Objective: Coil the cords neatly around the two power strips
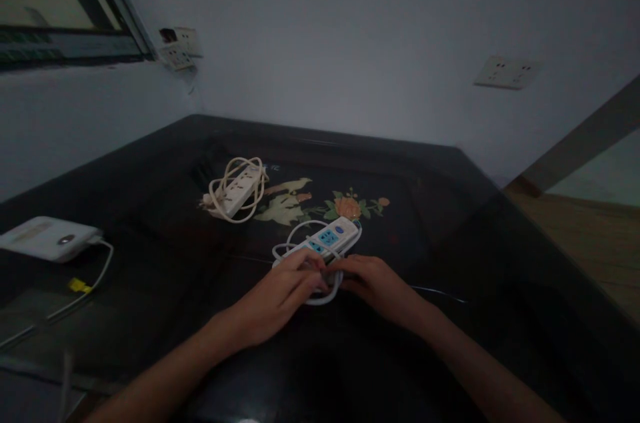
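A white power strip (345, 228) with blue socket faces lies at a slant on the dark table, its white cord (320, 301) looped around it. My left hand (287, 289) covers the strip's near end, fingers closed on the cord. From the right, my right hand (373, 283) meets it with its fingertips pinched on the same cord, close to the left fingertips. What exactly sits between the fingertips, perhaps the cord's end, is hidden. Farther back, a second power strip (243, 191), off-white, rests with its cord coiled around it.
At the left a white box-like device (50, 238) has a cable with a yellow tag (80, 285). A thin dark wire-like thing (440, 291) lies right of my hands. Wall sockets (506, 72) are at the back, above the glossy black table (425, 189) with a flower print.
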`<state>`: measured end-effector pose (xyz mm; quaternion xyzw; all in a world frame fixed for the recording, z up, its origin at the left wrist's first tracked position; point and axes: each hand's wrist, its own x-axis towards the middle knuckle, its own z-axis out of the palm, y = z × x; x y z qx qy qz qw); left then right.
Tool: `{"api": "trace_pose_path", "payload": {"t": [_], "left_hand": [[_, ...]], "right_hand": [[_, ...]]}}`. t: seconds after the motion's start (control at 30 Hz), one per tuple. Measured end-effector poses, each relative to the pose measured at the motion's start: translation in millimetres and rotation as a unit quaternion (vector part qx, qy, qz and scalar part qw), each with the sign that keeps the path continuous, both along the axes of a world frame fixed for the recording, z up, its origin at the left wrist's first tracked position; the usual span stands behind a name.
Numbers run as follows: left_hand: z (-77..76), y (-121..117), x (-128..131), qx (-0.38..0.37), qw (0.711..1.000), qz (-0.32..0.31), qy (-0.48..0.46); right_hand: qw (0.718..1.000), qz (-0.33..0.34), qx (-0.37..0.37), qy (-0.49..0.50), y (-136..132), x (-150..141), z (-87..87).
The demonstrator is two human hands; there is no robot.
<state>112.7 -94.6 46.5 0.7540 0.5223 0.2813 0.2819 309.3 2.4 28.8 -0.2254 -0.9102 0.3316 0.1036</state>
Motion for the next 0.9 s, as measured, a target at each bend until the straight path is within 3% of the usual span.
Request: {"api": "trace_pose_path", "payload": {"t": [0.1, 0.33, 0.57, 0.73, 0.9], "left_hand": [[-0.5, 17, -5, 0.013, 0.999, 0.043, 0.028], [-11.1, 32, 0, 0.016, 0.983, -0.041, 0.181], [-15.8, 40, 0, 0.022, 0.986, -0.039, 0.159], [-16.4, 37, -5, 0.018, 0.988, -0.052, 0.146], [-4.0, 34, -9, 0.011, 0.986, -0.087, 0.140]], "right_hand": [[0.999, -0.002, -0.036, 0.012, 0, 1, 2.6], [0.999, -0.001, -0.038, 0.017, 1, 2, 0.9], [0.999, 0.000, -0.041, 0.016, 3, 1, 1.5], [0.997, -0.017, 0.065, -0.024, 2, 3, 8.6], [0.994, 0.060, 0.085, 0.033, 7, 7, 5.6]]}}
